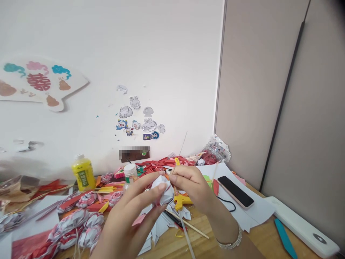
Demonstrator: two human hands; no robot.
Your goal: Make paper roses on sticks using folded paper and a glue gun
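Observation:
My left hand (pixel 134 212) holds a white folded-paper ball (pixel 163 191) with faint red edges, fingers curved around its near side. Beside it, my right hand (pixel 190 183) is closed in a pinch, the fingertips near the ball's upper right; a thin wire (pixel 183 144) rises above them. Just below my right hand is a yellow glue gun (pixel 181 201), partly covered, with a translucent stick (pixel 186 233) running toward the front. White paper pieces (pixel 160 228) lie under the hands. Several red-and-white paper flowers (pixel 74 225) rest at the left.
A yellow bottle (pixel 83 173) and a white-capped jar (pixel 130 171) stand behind. Red paper strips (pixel 155 165) are heaped along the wall. At the right lie a phone (pixel 235 191) on white sheets, a long white device (pixel 302 226) and a teal object (pixel 285 238).

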